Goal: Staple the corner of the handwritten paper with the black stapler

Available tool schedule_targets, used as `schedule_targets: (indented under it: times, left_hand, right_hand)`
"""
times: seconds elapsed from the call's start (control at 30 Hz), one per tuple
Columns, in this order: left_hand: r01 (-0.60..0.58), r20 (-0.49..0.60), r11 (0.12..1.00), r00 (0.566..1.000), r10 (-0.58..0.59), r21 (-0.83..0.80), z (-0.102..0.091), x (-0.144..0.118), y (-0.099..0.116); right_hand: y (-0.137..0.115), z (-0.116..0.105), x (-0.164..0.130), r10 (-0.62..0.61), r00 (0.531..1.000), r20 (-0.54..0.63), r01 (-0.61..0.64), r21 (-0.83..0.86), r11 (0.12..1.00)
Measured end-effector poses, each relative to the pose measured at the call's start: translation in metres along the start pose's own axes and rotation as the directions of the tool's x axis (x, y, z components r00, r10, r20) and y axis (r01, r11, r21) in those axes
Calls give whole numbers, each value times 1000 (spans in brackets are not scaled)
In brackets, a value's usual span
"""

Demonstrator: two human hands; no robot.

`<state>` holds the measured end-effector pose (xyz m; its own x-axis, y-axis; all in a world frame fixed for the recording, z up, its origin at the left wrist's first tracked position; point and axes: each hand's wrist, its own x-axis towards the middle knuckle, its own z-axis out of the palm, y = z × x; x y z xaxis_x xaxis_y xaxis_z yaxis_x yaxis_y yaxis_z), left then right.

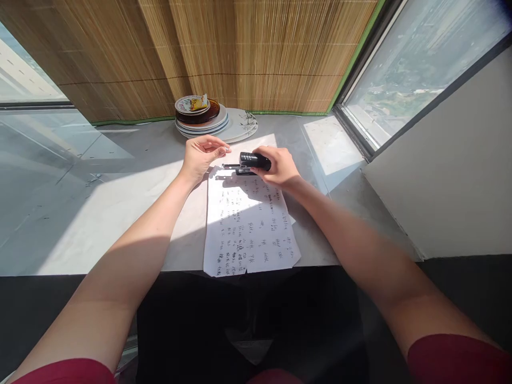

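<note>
My right hand is wrapped round a black stapler, held above the upper part of some handwritten sheets of paper. A thin metal tray sticks out of the stapler towards the left. Left of it, my left hand is closed in a pinch, thumb against fingers. At its fingertips shows a small pale piece, too small to make out. The fingertips are close to the tray's end but apart from it. The sheets lie roughly stacked, their near edge at the counter's front edge.
A stack of plates stands at the back, with a small yellow packet on top. Behind hangs a bamboo blind. A window and a white wall bound the right side of the grey counter.
</note>
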<state>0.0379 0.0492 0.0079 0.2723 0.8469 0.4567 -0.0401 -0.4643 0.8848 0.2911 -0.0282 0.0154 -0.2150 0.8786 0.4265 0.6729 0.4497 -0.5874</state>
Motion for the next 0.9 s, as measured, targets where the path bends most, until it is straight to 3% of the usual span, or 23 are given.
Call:
schedule_targets:
  times: [0.27,0.63,0.9]
  left_hand:
    - [33,155,996,987,-46,82,8,-7,9]
    - [-26,153,991,988,5,133,10,-7,6]
    - [-2,139,994,990,-13,111,11,-7,8]
  right_hand:
    - [11,5,3,55,994,-91,-55,0,998]
    - [7,5,3,42,995,-90,-42,1,999]
    - [5,4,2,46,992,-115,-43,30,999]
